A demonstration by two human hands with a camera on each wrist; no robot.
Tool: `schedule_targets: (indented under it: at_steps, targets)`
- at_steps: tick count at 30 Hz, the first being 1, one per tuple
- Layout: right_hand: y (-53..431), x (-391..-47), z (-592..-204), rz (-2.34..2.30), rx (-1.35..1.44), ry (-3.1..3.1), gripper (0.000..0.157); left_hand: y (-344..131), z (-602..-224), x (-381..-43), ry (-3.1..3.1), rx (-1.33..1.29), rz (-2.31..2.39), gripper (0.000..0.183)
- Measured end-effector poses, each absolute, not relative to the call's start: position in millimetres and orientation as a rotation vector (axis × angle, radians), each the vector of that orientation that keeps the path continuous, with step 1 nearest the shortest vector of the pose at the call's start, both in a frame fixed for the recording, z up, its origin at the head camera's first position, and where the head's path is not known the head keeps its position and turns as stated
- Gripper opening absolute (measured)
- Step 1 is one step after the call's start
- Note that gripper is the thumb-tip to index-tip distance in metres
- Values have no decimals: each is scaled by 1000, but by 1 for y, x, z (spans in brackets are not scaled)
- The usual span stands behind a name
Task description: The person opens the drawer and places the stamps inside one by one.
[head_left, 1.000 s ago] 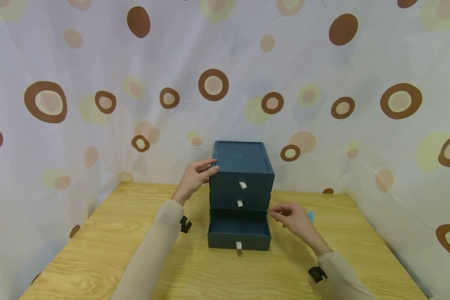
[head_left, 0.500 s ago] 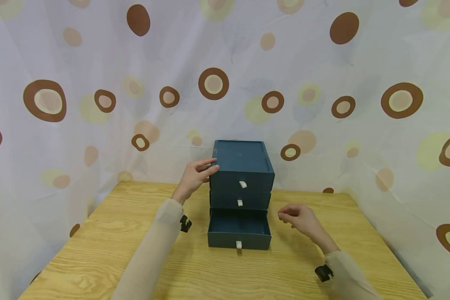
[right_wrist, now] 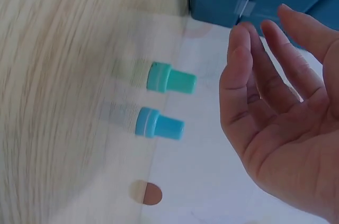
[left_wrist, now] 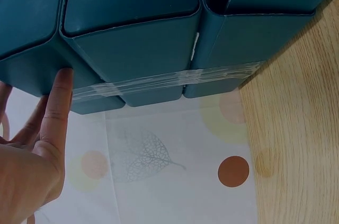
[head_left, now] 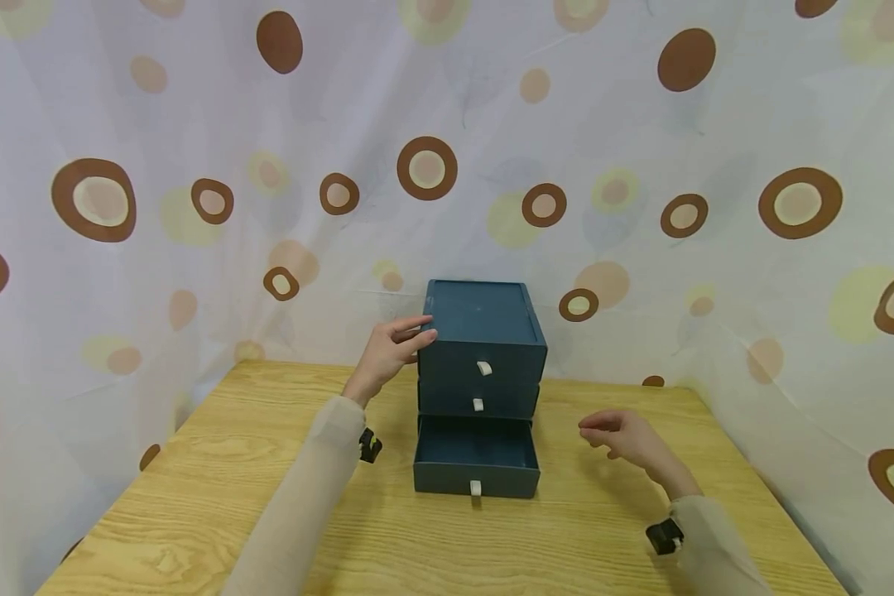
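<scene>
A dark blue drawer cabinet (head_left: 480,313) stands on the table, its bottom drawer (head_left: 447,479) pulled out and the two above it closed. My left hand (head_left: 384,351) rests on the cabinet's upper left edge with extended fingers, touching its side in the left wrist view. To the right of the cabinet, my right hand (head_left: 630,440) hovers above the table with loosely bent fingers and nothing in them. In the right wrist view, a green stepped cylinder (right_wrist: 170,78) and a blue stepped cylinder (right_wrist: 160,124) stand side by side near that hand. Both are hidden in the head view.
The wooden table (head_left: 216,497) extends on both sides of the cabinet. A patterned curtain (head_left: 343,108) hangs behind it and along the sides. Clear tape (left_wrist: 185,77) runs across the cabinet's sections. White pull tabs (head_left: 484,368) mark the drawer fronts.
My right hand has moved rightward, away from the open drawer, and now covers the blue piece seen earlier. The left hand and the cabinet have stayed in place.
</scene>
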State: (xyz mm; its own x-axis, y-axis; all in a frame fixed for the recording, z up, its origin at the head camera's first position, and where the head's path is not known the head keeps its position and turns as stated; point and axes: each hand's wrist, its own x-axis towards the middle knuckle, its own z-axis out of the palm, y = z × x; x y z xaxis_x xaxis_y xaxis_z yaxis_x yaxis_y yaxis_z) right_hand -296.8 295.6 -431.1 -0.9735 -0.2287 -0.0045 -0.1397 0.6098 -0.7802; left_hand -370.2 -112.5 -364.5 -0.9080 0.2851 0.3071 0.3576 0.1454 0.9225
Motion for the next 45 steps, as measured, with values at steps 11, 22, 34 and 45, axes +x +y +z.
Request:
schedule_targets:
  at_steps: [11,22,34,45]
  targets:
    - [331,-298,-434,-1359,-177,2827,45,-111,-367,-370,-2309,-657,-1878,48]
    - [346,-308,-443,-1403,-114,2837,49,-113,-367,-372,-2316,-648,-1870,48]
    - [348,-317,-455,-1462,-133,2716,53,-111,-367,-372,-2308,-652,-1867,49]
    - [347,-322,-463,-1412,-111,2676,51,-113,-368,-371,-2303,-666,-1868,47]
